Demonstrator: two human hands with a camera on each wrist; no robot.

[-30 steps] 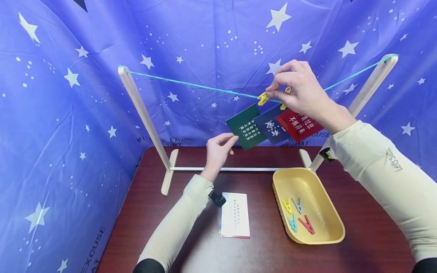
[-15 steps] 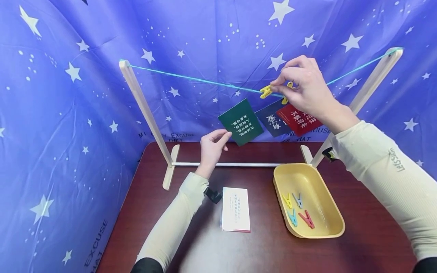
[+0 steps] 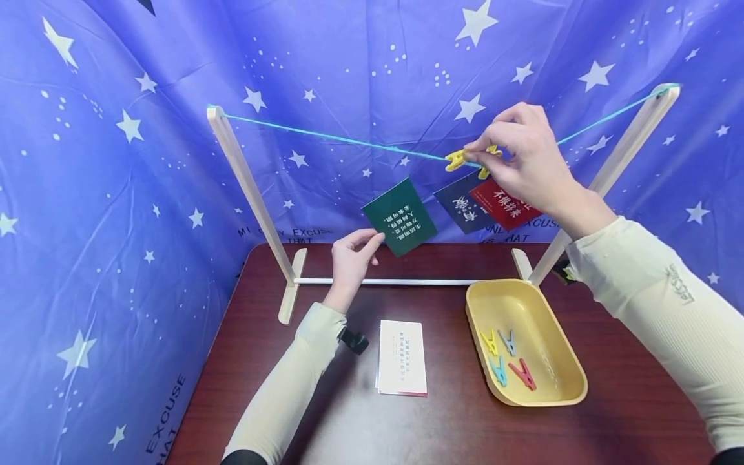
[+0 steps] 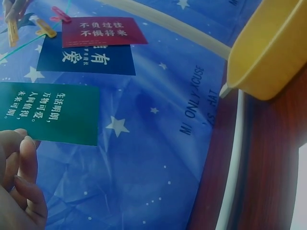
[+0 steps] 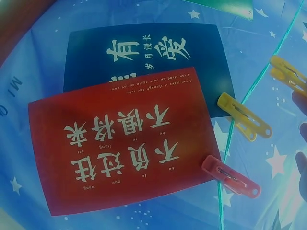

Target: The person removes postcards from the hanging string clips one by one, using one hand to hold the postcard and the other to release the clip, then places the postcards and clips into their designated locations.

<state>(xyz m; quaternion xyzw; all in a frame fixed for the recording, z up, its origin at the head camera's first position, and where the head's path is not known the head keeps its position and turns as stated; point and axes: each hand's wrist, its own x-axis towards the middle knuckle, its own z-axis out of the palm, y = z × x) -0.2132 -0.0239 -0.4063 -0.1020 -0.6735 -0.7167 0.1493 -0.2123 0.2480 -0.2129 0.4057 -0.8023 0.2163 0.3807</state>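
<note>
Green card below the cord looks light but creasable, left hand pinches its edge (good spot imo), right hand pinches a yellow clip.

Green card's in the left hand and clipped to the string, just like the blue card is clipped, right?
Not quite: the green card isn't clipped to the string. The head view shows it apart from the string, lower down. The rest is right: the left hand holds it, and the blue card is clipped.
</note>
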